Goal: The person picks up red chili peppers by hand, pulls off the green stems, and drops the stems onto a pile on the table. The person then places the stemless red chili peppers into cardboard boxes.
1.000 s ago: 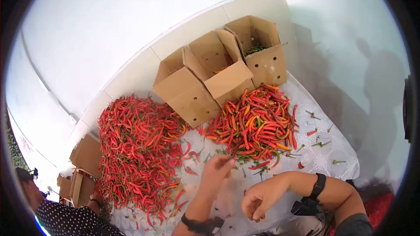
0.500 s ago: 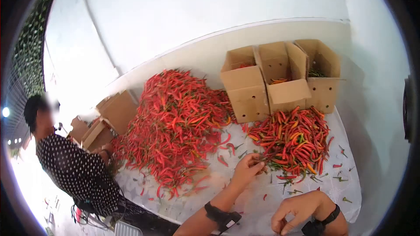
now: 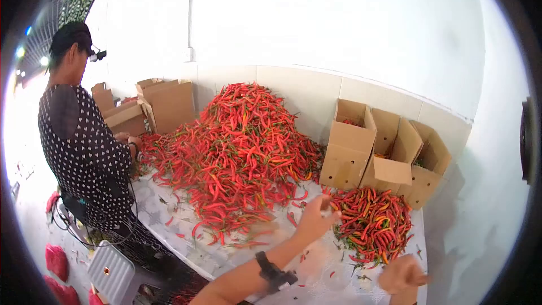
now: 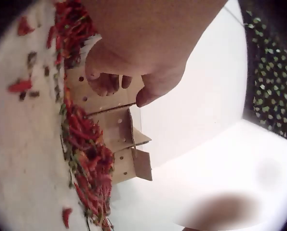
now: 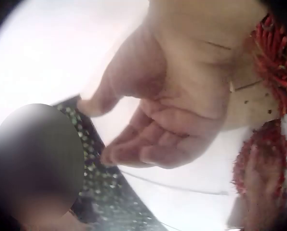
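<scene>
My left hand (image 3: 319, 217) hovers above the white-covered table, at the left edge of the smaller pile of red and orange chili peppers (image 3: 372, 226). In the left wrist view its loosely bent fingers (image 4: 105, 84) and thumb stand apart, with nothing between them. The right hand (image 3: 402, 274), blurred in the head view, is just in front of that same pile. Seen from the right wrist, this hand (image 5: 172, 115) has relaxed, slightly bent fingers and an empty palm. A much larger heap of red chilies (image 3: 243, 152) rises left of both hands.
Three cardboard boxes (image 3: 350, 152) stand behind the small pile, against the wall. Loose stems and chili pieces lie on the tablecloth (image 3: 333, 282). Another person (image 3: 84, 135) works at the table's left end, near more boxes (image 3: 169, 104). A grey stool (image 3: 113, 271) stands below.
The head view has swung left and levelled, so the other person and the stool now show fully. Both hands have stayed near the small pile without a visible grip; the right one has turned.
</scene>
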### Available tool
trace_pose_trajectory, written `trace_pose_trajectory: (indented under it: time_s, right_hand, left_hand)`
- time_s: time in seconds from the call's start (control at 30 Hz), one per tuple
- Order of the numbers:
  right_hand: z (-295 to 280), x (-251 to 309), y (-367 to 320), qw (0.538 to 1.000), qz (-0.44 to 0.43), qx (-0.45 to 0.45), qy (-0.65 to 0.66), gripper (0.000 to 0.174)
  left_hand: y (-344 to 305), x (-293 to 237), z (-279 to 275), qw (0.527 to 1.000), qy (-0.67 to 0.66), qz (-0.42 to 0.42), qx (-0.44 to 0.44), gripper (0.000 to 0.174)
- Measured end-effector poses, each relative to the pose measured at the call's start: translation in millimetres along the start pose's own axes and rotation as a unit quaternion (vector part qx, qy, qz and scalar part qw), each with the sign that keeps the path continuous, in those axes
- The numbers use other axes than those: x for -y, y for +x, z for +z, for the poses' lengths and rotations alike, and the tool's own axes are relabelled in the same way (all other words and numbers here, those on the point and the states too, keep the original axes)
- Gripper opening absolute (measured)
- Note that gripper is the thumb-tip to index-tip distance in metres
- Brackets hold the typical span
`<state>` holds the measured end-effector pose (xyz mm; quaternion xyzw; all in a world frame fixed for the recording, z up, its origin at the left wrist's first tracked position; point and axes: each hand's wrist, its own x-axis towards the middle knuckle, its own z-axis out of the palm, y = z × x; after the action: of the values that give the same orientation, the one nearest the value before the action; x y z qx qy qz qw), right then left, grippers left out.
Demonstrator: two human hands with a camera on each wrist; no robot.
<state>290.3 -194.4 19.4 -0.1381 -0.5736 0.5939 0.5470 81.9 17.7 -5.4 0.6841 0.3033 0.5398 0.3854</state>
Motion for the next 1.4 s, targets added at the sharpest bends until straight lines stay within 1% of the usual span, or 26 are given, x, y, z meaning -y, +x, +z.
trace_pose_trajectory:
  time_s: [0.07, 0.13, 0.2, 0.23, 0.27, 0.3, 0.33, 0.37, 0.4, 0.43, 0.5, 0.53, 0.57, 0.6, 0.67, 0.7, 0.73, 0.83, 0.87, 0.93, 1.0, 1.07, 1.17, 1.23, 1.4]
  right_hand:
    - [12.1, -11.6, 26.4, 0.995, 0.094, 0.025, -0.027, 0.055]
    - [24.5, -22.0, 51.2, 0.97, 0.213, 0.097, -0.067, 0.048]
    - [32.1, -33.8, 68.3, 0.952, 0.269, 0.121, -0.08, 0.043]
    - [32.7, -37.4, 74.3, 0.942, 0.296, 0.133, -0.085, 0.042]
    - [32.4, -37.5, 78.0, 0.934, 0.319, 0.144, -0.068, 0.049]
    - [30.1, -41.0, 80.6, 0.931, 0.33, 0.141, -0.061, 0.051]
    - [27.4, -46.0, 81.5, 0.928, 0.342, 0.138, -0.052, 0.053]
    - [24.9, -50.6, 81.1, 0.926, 0.352, 0.132, -0.045, 0.054]
    - [21.7, -53.8, 80.5, 0.926, 0.345, 0.14, -0.06, 0.054]
    - [18.8, -56.9, 79.0, 0.927, 0.337, 0.146, -0.075, 0.054]
    - [14.8, -61.2, 74.1, 0.927, 0.338, 0.143, -0.082, 0.052]
    - [13.9, -60.7, 71.4, 0.926, 0.344, 0.135, -0.077, 0.05]
    - [12.0, -61.8, 69.5, 0.925, 0.35, 0.126, -0.073, 0.048]
    - [10.1, -67.5, 68.8, 0.937, 0.309, 0.136, -0.087, 0.042]
    - [6.3, -76.7, 68.7, 0.938, 0.317, 0.109, -0.087, 0.041]
    - [6.1, -78.9, 67.6, 0.938, 0.325, 0.092, -0.084, 0.04]
    - [6.1, -78.7, 69.0, 0.943, 0.313, 0.087, -0.072, 0.039]
    - [-3.5, -84.5, 70.0, 0.947, 0.313, 0.074, -0.019, 0.039]
    - [-2.3, -84.5, 70.5, 0.948, 0.31, 0.068, -0.012, 0.038]
    - [-0.6, -84.5, 77.0, 0.952, 0.298, 0.061, -0.003, 0.037]
    - [-3.6, -83.5, 79.5, 0.944, 0.325, 0.063, 0.009, 0.037]
    - [-1.8, -79.6, 80.0, 0.933, 0.355, 0.05, 0.009, 0.037]
    - [1.1, -77.5, 82.4, 0.937, 0.342, 0.065, -0.004, 0.037]
    - [4.0, -75.2, 81.7, 0.938, 0.341, 0.05, -0.036, 0.036]
    - [8.5, -70.5, 76.9, 0.935, 0.35, 0.034, -0.053, 0.037]
  left_hand:
    - [21.8, -13.5, -24.2, 0.994, 0.092, 0.033, -0.042, 0.059]
    - [49.5, -13.9, -60.5, 0.976, 0.199, 0.052, -0.066, 0.063]
    - [76.1, -5.5, -100.5, 0.953, 0.254, 0.097, -0.131, 0.066]
    - [87.5, -11.8, -123.7, 0.947, 0.287, 0.067, -0.129, 0.068]
    - [98.9, -3.4, -141.9, 0.92, 0.34, 0.086, -0.174, 0.069]
    - [110.0, -4.5, -162.6, 0.922, 0.342, 0.04, -0.177, 0.072]
    - [118.4, -4.3, -179.8, 0.898, 0.388, 0.015, -0.207, 0.074]
    - [123.6, -15.0, -195.9, 0.894, 0.399, -0.035, -0.202, 0.076]
    - [137.9, 6.5, -215.9, 0.887, 0.409, -0.022, -0.214, 0.076]
    - [143.8, -0.7, -225.9, 0.872, 0.437, -0.072, -0.208, 0.08]
    - [162.9, 13.0, -246.2, 0.85, 0.473, -0.114, -0.204, 0.089]
    - [170.4, 18.3, -250.4, 0.853, 0.465, -0.146, -0.188, 0.092]
    - [179.0, 23.8, -253.1, 0.855, 0.456, -0.178, -0.172, 0.096]
    - [189.0, 28.9, -254.9, 0.856, 0.447, -0.208, -0.156, 0.099]
    - [203.8, 56.3, -254.9, 0.853, 0.422, -0.257, -0.165, 0.102]
    - [202.2, 53.0, -244.9, 0.85, 0.41, -0.286, -0.166, 0.104]
    - [197.2, 50.4, -234.3, 0.835, 0.429, -0.299, -0.171, 0.106]
    - [193.3, 53.0, -232.0, 0.841, 0.438, -0.269, -0.171, 0.103]
    - [190.9, 61.7, -234.6, 0.852, 0.434, -0.233, -0.178, 0.096]
    - [184.2, 65.8, -234.2, 0.854, 0.453, -0.198, -0.164, 0.092]
    - [175.3, 65.9, -228.5, 0.848, 0.477, -0.157, -0.167, 0.087]
    - [168.9, 60.3, -225.1, 0.85, 0.484, -0.143, -0.15, 0.084]
    - [161.1, 59.2, -212.2, 0.841, 0.508, -0.113, -0.15, 0.078]
    - [148.5, 48.6, -193.9, 0.858, 0.478, -0.139, -0.125, 0.078]
    - [108.0, 46.9, -152.2, 0.817, 0.563, -0.047, -0.117, 0.076]
